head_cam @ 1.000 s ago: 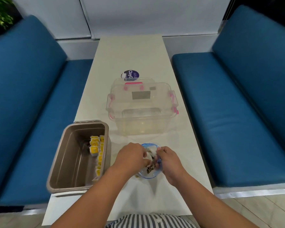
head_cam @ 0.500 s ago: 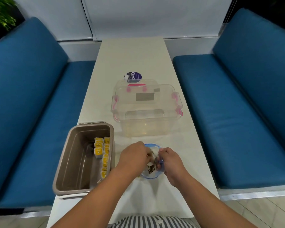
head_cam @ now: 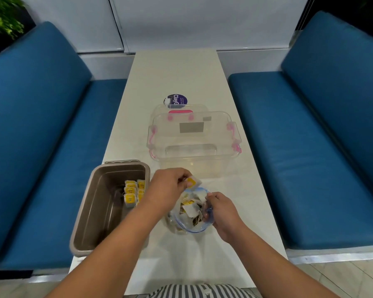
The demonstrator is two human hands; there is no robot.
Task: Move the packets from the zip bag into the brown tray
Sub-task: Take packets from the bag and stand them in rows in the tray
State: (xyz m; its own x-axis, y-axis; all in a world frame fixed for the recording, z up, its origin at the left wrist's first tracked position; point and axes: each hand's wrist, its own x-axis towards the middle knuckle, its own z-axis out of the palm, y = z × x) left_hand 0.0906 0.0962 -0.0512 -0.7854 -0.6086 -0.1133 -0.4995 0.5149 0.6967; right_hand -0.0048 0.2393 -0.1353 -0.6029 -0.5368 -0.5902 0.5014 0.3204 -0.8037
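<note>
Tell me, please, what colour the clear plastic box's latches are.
Pink latches, seen best in head view.

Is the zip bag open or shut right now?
Open. The zip bag's blue-edged mouth gapes wide, the right hand holds its rim, and packets show inside.

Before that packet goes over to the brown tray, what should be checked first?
1. Grip on the packet: ok, the left hand pinches it above the zip bag.
2. Bag steadied: ok, the right hand holds its rim.
3. Room in the brown tray: ok, bare floor beside the packets in the tray.
4. Way to the tray: ok, nothing between.
5. Packet's string free of the bag: cannot tell.
</note>
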